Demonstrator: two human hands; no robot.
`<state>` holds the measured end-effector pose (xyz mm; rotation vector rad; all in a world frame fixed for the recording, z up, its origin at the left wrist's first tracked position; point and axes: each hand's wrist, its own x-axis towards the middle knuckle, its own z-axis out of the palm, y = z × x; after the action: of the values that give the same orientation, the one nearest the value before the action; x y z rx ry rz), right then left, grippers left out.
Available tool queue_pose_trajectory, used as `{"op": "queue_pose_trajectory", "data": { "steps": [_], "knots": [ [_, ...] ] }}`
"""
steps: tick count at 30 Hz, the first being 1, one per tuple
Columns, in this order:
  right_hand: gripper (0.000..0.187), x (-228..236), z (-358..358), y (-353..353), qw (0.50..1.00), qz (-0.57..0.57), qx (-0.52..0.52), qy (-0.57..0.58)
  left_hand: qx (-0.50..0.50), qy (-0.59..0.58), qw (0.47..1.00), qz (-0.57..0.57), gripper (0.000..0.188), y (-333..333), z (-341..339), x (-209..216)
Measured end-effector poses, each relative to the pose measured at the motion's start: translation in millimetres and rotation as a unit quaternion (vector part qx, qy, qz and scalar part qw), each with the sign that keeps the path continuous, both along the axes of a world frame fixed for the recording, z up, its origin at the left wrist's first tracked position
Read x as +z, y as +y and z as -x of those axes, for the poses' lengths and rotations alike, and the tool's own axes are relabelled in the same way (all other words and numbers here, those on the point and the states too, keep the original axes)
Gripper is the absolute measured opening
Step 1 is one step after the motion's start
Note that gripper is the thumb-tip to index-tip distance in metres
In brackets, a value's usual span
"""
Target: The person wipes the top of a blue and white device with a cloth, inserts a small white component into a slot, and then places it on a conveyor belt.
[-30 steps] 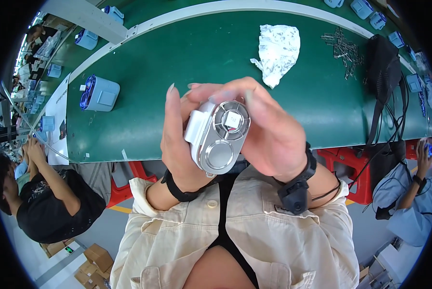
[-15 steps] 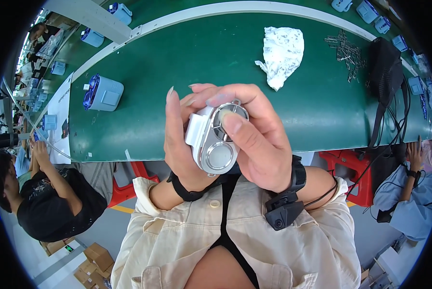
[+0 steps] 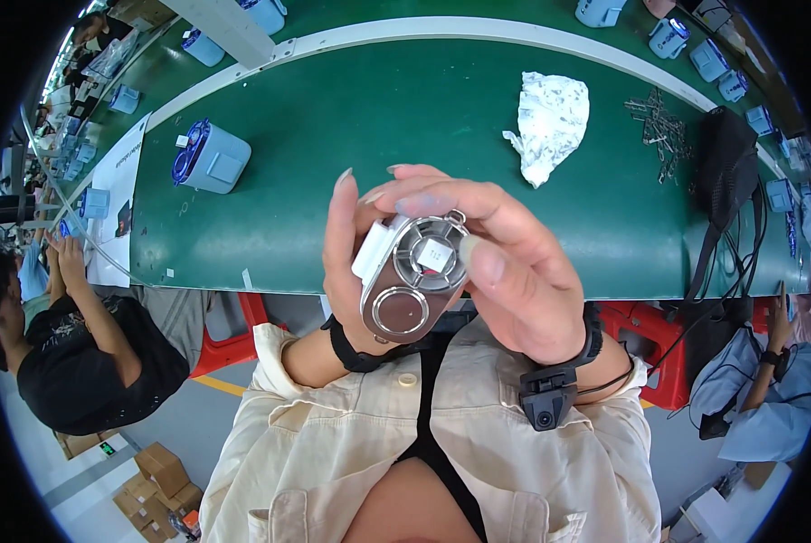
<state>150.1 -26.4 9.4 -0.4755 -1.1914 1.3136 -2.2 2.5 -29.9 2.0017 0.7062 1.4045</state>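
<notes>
Silver oval device [image 3: 410,285] (white-edged), upright, held

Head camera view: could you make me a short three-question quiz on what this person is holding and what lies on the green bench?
1. True or false: both hands hold the small metal device up off the green table.
2. What lies on the table at upper right: A crumpled white wrapper, B a red cup, C a book?
3. Fill in: the right hand has its thumb at the device's small white ____.

Key: 1 true; 2 A; 3 square.
</notes>
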Motion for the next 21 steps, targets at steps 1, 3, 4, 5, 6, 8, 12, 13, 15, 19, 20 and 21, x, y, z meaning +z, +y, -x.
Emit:
{"op": "queue_pose_trajectory", "data": {
  "steps": [1, 3, 4, 5, 6, 8, 12, 13, 15, 19, 20, 21],
  "knots": [
    [0.043, -1, 1, 0, 1.000, -0.001, 0.000, -0.002, 0.000, -0.002, 1.000, -0.001, 0.111, 0, 0, 0],
    [0.039, -1, 3, 2, 0.999, -0.021, -0.025, -0.029, 0.012, -0.009, 1.000, -0.011, 0.110, 0, -1, -1],
    [0.037, -1, 5, 4, 0.998, -0.034, -0.036, -0.044, 0.020, -0.015, 1.000, -0.017, 0.109, 1, -1, -1],
    [0.037, -3, 10, 3, 0.997, -0.038, -0.033, -0.052, 0.022, -0.022, 0.999, -0.021, 0.109, 0, 1, -1],
    [0.036, -6, 10, 4, 0.999, -0.021, -0.027, -0.027, 0.019, -0.010, 0.999, -0.046, 0.108, 3, -2, -1],
    [0.034, -5, 5, 15, 1.000, 0.011, -0.007, 0.019, 0.023, 0.011, 0.995, -0.100, 0.107, 11, -7, 1],
    [0.032, 23, -24, 56, 0.983, 0.184, -0.025, 0.006, 0.088, 0.141, 0.985, -0.042, 0.113, 9, -3, 26],
    [0.031, 26, -36, 74, 0.983, 0.172, -0.056, -0.006, 0.092, 0.128, 0.986, -0.047, 0.113, 9, 2, 26],
    [0.030, 26, -60, 124, 0.978, 0.164, -0.116, -0.049, 0.085, 0.107, 0.990, -0.023, 0.113, 12, 16, 21],
    [0.036, 8, -127, 219, 0.945, 0.127, -0.265, -0.142, 0.073, 0.088, 0.993, 0.003, 0.112, 16, 24, 20],
    [0.036, 0, -143, 238, 0.934, 0.118, -0.300, -0.152, 0.069, 0.091, 0.993, 0.012, 0.111, 20, 25, 21],
    [0.036, -6, -162, 249, 0.934, 0.108, -0.301, -0.159, 0.071, 0.080, 0.994, 0.006, 0.111, 19, 27, 21]
  ]
}}
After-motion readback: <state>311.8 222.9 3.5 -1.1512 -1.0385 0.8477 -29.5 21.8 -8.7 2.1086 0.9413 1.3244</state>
